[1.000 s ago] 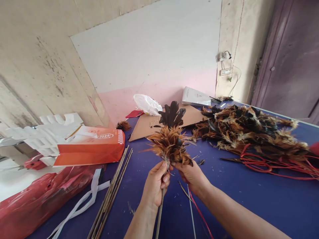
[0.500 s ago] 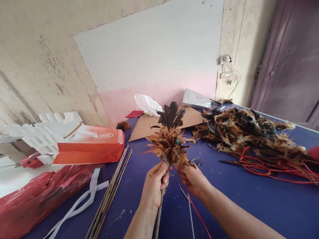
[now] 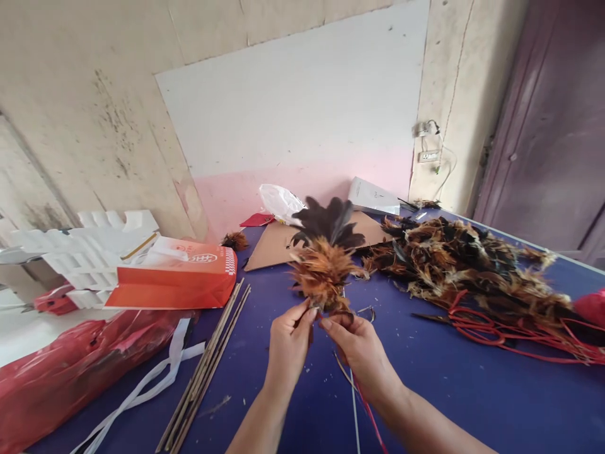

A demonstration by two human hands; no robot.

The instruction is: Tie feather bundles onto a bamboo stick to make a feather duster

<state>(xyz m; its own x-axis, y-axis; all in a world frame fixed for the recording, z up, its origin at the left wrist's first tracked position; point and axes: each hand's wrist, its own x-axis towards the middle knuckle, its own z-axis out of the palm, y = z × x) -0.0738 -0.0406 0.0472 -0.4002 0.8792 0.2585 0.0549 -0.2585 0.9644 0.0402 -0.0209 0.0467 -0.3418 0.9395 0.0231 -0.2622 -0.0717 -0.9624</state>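
In front of me stands a feather duster (image 3: 324, 271), with dark plumes on top and a ring of orange-brown feathers below. My left hand (image 3: 290, 340) is closed round its base, thumb and forefinger pinched just under the feathers. The stick below is hidden by that hand. My right hand (image 3: 362, 347) is closed too, its thumb and fingertips at the lower right feathers, close to the left thumb. A red string (image 3: 368, 413) and a thin pale strip (image 3: 354, 410) run down below the right hand; whether it also grips the string is hidden.
Loose feathers (image 3: 454, 265) are heaped at the right, beside red-handled scissors (image 3: 477, 325). Several thin sticks (image 3: 205, 366) lie left of my hands, near white strips (image 3: 155, 384), a red plastic bag (image 3: 94, 366) and an orange paper bag (image 3: 174, 277). Cardboard (image 3: 274, 246) lies behind the duster.
The duster has turned in my left hand, and its dark plumes now look wider. The stick below has gone out of sight. My right hand has come closer to the left thumb.
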